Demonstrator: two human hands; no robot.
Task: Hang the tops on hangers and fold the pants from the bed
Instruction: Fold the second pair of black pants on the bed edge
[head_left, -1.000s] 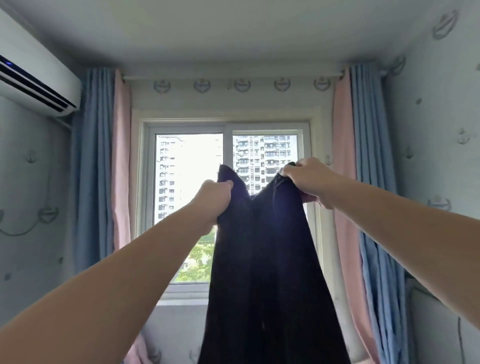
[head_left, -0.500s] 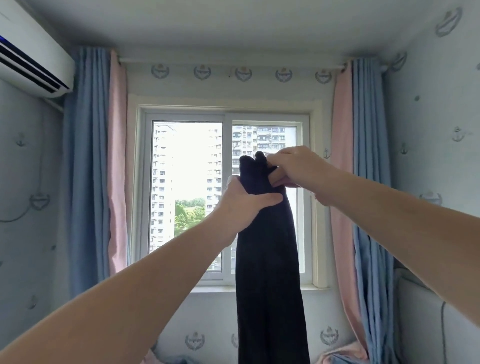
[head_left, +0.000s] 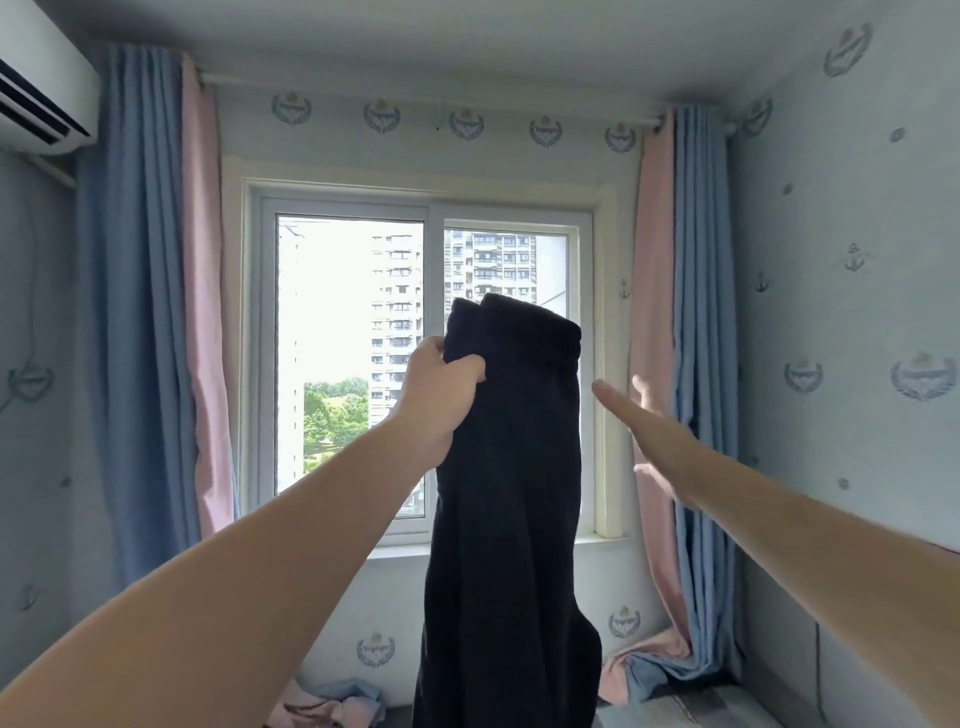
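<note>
A pair of black pants (head_left: 511, 493) hangs down in front of the window, doubled lengthwise with the waistband at the top. My left hand (head_left: 439, 400) grips the waistband at its left edge and holds the pants up at chest height. To the right of the pants, my right hand (head_left: 647, 431) is spread with straight fingers and holds nothing; it is a little apart from the fabric. The lower ends of the pants run out of the bottom of the frame.
A window (head_left: 426, 364) with blue and pink curtains (head_left: 150, 312) on both sides faces me. An air conditioner (head_left: 36, 98) hangs at top left. Pink and blue cloth (head_left: 332, 704) lies bunched at the bottom, and the bed edge (head_left: 691, 706) shows at lower right.
My hands brought the two waistband ends together, folding the pants lengthwise. My right hand then let go and moved off to the right, leaving the left hand alone holding the pants.
</note>
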